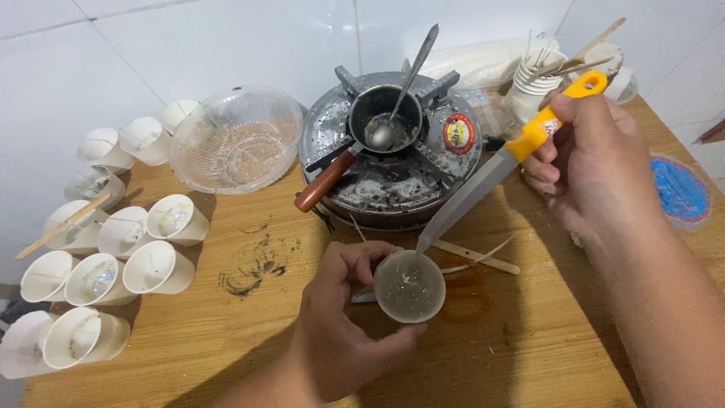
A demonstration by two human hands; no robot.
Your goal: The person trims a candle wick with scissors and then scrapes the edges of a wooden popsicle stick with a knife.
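Observation:
My left hand (340, 317) grips a small round cup of pale grey wax (408, 287) with a thin wick at its middle, resting on the wooden table (249, 332). My right hand (596, 166) holds a knife by its yellow handle (544, 125). Its blade (464, 202) slants down to the left, and the tip touches the far rim of the cup. Behind the cup stands a round gas stove (393, 181) with a small black pan (381, 121) on it; the pan has a brown handle and a metal spoon inside.
Several white cups (158, 268) lie tilted at the left, some with wax and wicks; one carries a wooden stick. A clear glass bowl (238, 140) stands behind them. Flat wooden sticks (476, 255) lie beside the stove. Stacked cups with sticks (540, 75) and a blue-topped lid (680, 189) sit at the right.

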